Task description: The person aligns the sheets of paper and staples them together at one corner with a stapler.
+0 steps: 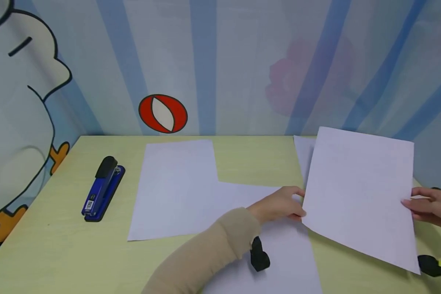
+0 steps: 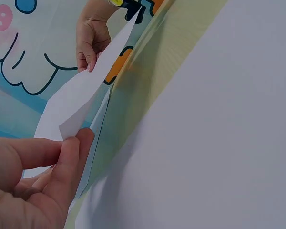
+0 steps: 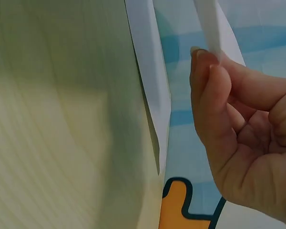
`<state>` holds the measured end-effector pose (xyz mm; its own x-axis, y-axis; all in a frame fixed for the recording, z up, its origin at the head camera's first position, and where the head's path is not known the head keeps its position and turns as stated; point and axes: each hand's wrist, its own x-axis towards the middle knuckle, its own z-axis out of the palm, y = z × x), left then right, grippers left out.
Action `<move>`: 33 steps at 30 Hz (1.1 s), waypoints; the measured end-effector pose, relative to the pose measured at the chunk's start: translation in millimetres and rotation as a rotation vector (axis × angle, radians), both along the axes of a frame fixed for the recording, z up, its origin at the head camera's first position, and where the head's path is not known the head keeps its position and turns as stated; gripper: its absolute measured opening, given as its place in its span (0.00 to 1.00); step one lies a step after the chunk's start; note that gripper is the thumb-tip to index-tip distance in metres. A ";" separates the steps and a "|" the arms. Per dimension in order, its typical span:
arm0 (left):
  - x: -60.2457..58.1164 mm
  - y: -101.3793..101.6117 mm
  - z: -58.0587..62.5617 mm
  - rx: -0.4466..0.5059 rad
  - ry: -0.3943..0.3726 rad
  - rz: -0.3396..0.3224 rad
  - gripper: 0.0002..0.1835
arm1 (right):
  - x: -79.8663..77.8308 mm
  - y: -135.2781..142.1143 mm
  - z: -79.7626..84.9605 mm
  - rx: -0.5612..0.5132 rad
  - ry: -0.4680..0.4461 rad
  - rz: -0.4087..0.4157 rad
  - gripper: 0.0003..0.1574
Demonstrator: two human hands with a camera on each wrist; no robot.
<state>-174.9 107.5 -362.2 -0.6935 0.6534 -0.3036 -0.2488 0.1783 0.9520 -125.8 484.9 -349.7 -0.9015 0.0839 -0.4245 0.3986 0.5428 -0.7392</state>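
A white sheet of paper (image 1: 360,196) is raised off the table at the right, tilted, between both hands. My left hand (image 1: 281,204) pinches its left edge between thumb and fingers; the left wrist view shows that hand (image 2: 43,176) close up on the sheet's corner. Along the opposite edge, my right hand (image 1: 431,206) pinches the paper, and in the right wrist view the fingertips (image 3: 212,81) meet on it. Another white sheet (image 1: 303,151) lies on the table behind the raised one and is mostly hidden by it.
Two more white sheets lie on the pale table (image 1: 47,249): one at the middle left (image 1: 176,192), one (image 1: 290,261) under my left forearm. A blue and black stapler (image 1: 103,190) stands at the left. A cartoon-printed curtain (image 1: 235,65) closes off the back.
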 end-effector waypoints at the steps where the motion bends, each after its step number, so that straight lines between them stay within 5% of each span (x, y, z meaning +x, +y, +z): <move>1: -1.3 -3.4 -0.8 0.002 0.001 -0.003 0.21 | -0.8 -3.1 1.3 -0.025 0.007 0.000 0.26; 6: -6.9 -22.6 -3.0 0.032 -0.001 -0.037 0.20 | -3.1 -16.9 6.0 -0.219 0.073 -0.029 0.08; 15: -11.5 -61.5 2.4 0.062 -0.032 -0.050 0.22 | -9.5 -38.9 12.7 -0.558 0.107 0.078 0.08; 22: -17.1 -81.1 5.0 0.063 -0.078 -0.007 0.24 | -14.0 -62.5 15.7 -0.679 0.096 0.137 0.11; 33: -35.2 -105.8 16.6 0.015 -0.043 0.089 0.25 | -18.5 -101.3 14.1 -0.838 -0.025 0.394 0.14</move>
<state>-210.1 1.7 -345.6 -0.7353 0.5945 -0.3253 -0.3040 0.1397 0.9424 -144.2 383.6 -335.6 -0.7897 -0.5696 -0.2278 0.3198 -0.0654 -0.9452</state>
